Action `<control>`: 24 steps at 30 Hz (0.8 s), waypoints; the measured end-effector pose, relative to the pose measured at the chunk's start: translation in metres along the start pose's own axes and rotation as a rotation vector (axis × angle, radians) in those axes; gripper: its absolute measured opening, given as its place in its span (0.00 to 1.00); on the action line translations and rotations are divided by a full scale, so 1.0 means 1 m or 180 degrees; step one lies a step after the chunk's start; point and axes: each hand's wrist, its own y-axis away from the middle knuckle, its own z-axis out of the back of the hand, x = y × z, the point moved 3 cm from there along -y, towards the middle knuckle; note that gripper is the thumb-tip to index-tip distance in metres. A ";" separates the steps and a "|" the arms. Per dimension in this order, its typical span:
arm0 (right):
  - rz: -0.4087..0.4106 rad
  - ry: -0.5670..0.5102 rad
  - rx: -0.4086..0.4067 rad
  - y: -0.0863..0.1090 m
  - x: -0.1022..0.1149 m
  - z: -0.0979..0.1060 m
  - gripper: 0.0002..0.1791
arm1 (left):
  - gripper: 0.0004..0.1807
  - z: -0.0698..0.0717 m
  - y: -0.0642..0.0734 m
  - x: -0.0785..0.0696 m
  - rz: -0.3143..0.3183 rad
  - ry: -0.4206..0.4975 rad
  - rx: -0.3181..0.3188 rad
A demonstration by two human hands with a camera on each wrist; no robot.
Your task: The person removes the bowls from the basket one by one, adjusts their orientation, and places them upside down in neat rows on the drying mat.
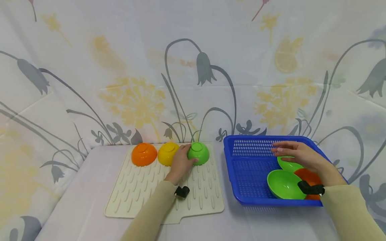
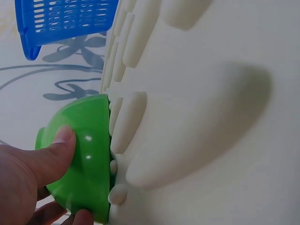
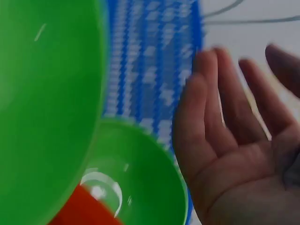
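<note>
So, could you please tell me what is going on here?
A person's left hand grips an upturned round green bowl on a cream ridged mat. Left of it stand an upturned round yellow bowl and an upturned round orange bowl. The right hand, holding nothing, hovers over a blue perforated basket. In it lie two more round green bowls and a partly hidden orange dish.

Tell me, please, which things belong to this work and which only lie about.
Apparently belong:
upturned round green bowl, gripped by the left hand
upturned yellow bowl
upturned orange bowl
flat cream ridged mat
blue perforated basket, green and orange bowls inside

Apparently not:
white flower-printed cloth
black wrist devices
</note>
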 end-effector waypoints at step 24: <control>-0.0042 0.0511 0.0929 0.002 -0.025 -0.010 0.24 | 0.39 -0.002 0.000 0.004 0.0013 0.0003 -0.0083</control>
